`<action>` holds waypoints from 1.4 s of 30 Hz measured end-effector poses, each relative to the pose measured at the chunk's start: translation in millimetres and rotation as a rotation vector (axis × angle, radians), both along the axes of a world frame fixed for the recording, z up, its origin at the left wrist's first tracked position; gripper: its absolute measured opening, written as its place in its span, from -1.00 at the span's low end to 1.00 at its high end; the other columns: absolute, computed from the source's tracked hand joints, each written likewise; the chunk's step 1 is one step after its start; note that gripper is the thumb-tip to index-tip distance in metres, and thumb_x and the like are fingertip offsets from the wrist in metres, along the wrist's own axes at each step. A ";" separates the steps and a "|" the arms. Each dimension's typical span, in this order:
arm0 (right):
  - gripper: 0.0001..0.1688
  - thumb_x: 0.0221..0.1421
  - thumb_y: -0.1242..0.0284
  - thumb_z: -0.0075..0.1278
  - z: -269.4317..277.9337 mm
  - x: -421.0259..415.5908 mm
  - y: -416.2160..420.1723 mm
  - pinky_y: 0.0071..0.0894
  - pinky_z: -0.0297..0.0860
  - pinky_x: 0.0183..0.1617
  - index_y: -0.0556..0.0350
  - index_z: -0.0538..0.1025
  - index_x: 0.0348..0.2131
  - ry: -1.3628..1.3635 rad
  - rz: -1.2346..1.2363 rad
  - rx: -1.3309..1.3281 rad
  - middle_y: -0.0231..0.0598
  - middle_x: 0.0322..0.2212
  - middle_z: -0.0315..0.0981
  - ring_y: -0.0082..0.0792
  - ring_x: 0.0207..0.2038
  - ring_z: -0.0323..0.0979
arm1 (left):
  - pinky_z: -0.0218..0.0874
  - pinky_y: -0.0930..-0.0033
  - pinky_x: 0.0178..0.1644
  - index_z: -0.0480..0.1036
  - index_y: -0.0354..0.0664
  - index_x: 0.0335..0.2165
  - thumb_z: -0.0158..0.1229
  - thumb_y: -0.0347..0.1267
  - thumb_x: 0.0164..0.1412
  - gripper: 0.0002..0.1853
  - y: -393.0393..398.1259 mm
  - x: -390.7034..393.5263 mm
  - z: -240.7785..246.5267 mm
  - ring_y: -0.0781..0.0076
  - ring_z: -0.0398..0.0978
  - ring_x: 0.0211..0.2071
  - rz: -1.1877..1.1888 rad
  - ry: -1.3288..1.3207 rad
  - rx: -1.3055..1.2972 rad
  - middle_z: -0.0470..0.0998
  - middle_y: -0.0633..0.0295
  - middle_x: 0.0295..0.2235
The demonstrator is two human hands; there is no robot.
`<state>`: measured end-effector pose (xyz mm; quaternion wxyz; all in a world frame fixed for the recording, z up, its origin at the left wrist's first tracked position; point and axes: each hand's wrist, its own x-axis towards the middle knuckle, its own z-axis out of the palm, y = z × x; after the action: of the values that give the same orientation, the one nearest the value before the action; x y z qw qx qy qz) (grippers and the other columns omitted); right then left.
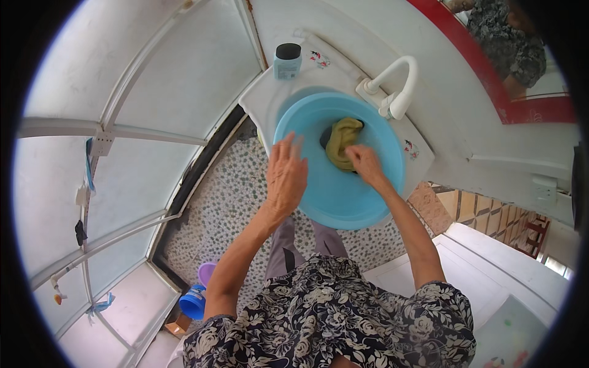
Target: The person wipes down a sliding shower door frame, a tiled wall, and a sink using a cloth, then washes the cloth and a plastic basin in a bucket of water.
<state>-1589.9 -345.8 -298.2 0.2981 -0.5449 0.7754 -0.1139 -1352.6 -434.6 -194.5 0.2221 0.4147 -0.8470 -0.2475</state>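
Note:
A light-blue plastic basin [317, 204] sits on the white washbasin in front of me. Inside it lies a bunched olive-green cloth [343, 138], with a dark piece of fabric [326, 138] showing at its edge. My right hand [366, 164] reaches into the basin, its curled fingers at the lower right edge of the olive cloth; blur hides whether they grip it. Over the basin's left rim hovers my left hand [287, 177], palm down and holding nothing, its fingers slightly apart and blurred at the tips.
A white faucet [402, 87] arches behind the basin. On the washbasin's [257, 99] back left corner stands a pale-blue bottle [287, 62] with a black cap. A red-framed mirror [506, 46] hangs at upper right. Down left are a blue bucket [193, 302] and a purple basin [206, 272].

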 end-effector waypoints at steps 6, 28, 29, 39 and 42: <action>-0.68 0.11 0.42 -0.05 -36.6 6.0 -27.7 -0.17 0.32 -0.11 0.11 0.44 -0.12 -0.035 -0.480 -0.098 -0.10 -0.19 0.43 -0.04 -0.16 0.37 | 0.26 0.08 -0.01 0.34 -0.18 0.00 0.06 -0.33 0.10 -0.55 5.6 -80.4 -60.7 0.07 0.34 0.00 0.247 0.138 0.903 0.38 0.00 -0.03; -0.67 0.10 0.24 0.00 -38.5 16.9 -52.3 -0.25 0.33 -0.25 0.16 0.51 -0.31 -0.135 -0.501 -0.140 -0.16 -0.45 0.46 -0.19 -0.33 0.41 | 0.01 -0.52 0.01 0.24 -0.16 0.07 0.03 -0.18 0.18 -0.47 22.4 -83.7 -98.4 0.00 0.25 0.03 1.003 0.511 1.660 0.22 -0.03 0.07; -0.63 0.12 0.20 -0.01 -40.6 11.9 -49.8 -0.29 0.32 -0.26 0.17 0.50 -0.30 -0.264 -0.506 0.013 -0.16 -0.49 0.46 -0.23 -0.37 0.41 | 0.00 -0.49 0.04 0.23 -0.17 0.08 0.01 -0.15 0.20 -0.46 23.0 -91.0 -76.8 -0.01 0.22 0.07 1.029 0.549 1.658 0.17 -0.05 0.11; -0.67 0.04 0.24 0.10 45.9 90.2 -49.4 -0.36 0.33 -0.25 0.19 0.49 -0.43 -0.380 -0.489 -0.469 -0.15 -0.31 0.45 -0.28 -0.29 0.40 | 0.23 0.20 0.09 0.22 -0.20 0.08 -0.21 -0.03 0.31 -0.45 -0.7 -53.7 -82.7 0.24 0.34 0.05 0.458 1.111 1.573 0.35 0.14 0.03; -0.75 0.08 0.31 0.09 48.5 78.4 -72.8 -0.51 0.34 -0.15 0.17 0.55 -0.38 -1.175 -0.908 -0.427 -0.25 -0.26 0.46 -0.45 -0.32 0.40 | 0.23 0.11 0.09 0.25 -0.19 0.05 -0.23 -0.15 0.35 -0.56 -13.8 -52.5 -77.4 0.19 0.34 0.04 0.501 0.950 1.566 0.36 0.14 0.03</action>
<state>-1511.5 -418.6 -249.7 0.4733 -0.0693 0.5984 -0.6427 -1405.1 -448.4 -271.9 0.2489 0.4714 -0.1478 -0.8331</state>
